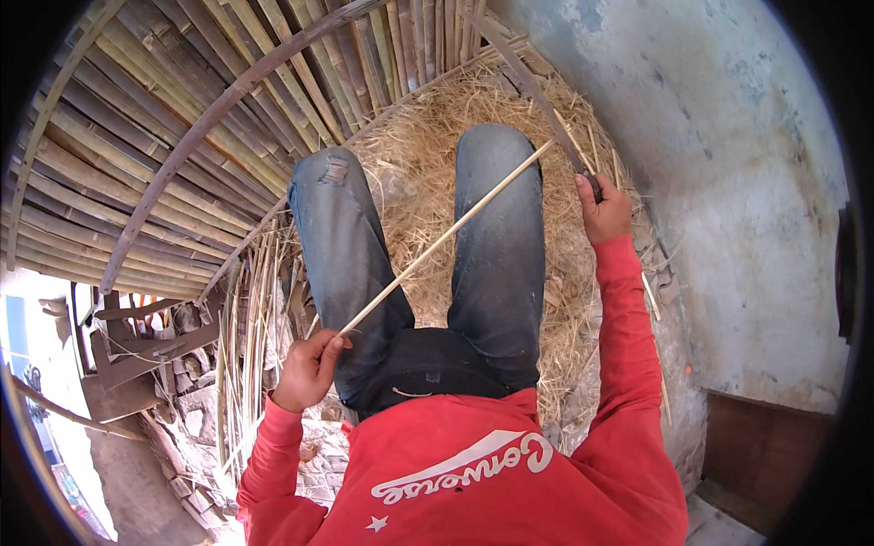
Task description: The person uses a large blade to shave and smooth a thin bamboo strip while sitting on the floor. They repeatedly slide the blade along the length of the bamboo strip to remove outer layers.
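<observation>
My left hand (308,366) is closed round the near end of a thin pale bamboo strip (446,238). The strip slants up and to the right across both my thighs, its far end meeting or nearly meeting the blade of a long, slightly curved knife (539,89). I hold that knife by its dark handle in my right hand (606,211), fingers wrapped round it beyond my right knee. Its blade points away from me toward the far wall corner; whether the edge touches the strip I cannot tell.
Straw-like bamboo shavings (496,105) cover the floor between and beyond my legs. Split bamboo poles with curved crosspieces (196,127) form a slatted panel at the far left. Upright thin strips (241,337) stand left of me. A plastered wall (719,136) rises on the right.
</observation>
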`<act>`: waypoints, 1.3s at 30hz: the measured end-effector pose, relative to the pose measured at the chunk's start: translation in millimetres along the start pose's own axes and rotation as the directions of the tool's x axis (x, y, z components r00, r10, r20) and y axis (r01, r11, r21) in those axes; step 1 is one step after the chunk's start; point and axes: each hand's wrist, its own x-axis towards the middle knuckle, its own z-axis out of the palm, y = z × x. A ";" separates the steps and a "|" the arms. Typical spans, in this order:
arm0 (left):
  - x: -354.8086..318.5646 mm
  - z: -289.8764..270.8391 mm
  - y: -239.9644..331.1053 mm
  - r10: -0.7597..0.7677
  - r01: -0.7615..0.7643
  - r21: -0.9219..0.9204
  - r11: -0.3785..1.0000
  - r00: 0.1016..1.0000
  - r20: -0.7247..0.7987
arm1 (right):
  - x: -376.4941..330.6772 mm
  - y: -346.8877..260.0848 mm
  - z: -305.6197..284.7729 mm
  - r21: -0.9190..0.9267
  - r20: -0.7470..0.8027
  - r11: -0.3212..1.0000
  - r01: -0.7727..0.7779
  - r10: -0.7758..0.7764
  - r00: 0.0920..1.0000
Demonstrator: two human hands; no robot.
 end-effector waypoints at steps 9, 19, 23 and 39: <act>-2.7 2.9 -13.5 -0.033 0.033 -0.003 0.999 0.999 -0.006 | -11.5 -25.0 -4.5 -0.037 0.156 0.998 0.051 -0.045 0.987; 0.8 7.7 5.9 0.016 -0.014 -0.055 0.998 0.999 0.029 | 18.5 -1.4 2.2 -0.149 0.082 0.989 -0.016 0.028 0.996; 4.2 6.9 -7.2 -0.038 0.041 -0.063 0.997 0.998 0.053 | 14.5 -25.9 4.1 -0.143 0.050 0.990 0.014 -0.007 0.999; -23.4 -0.7 -44.6 -0.199 0.254 -0.263 0.931 0.955 0.219 | 27.1 3.9 -17.7 -0.022 -0.150 0.998 -0.066 0.062 0.987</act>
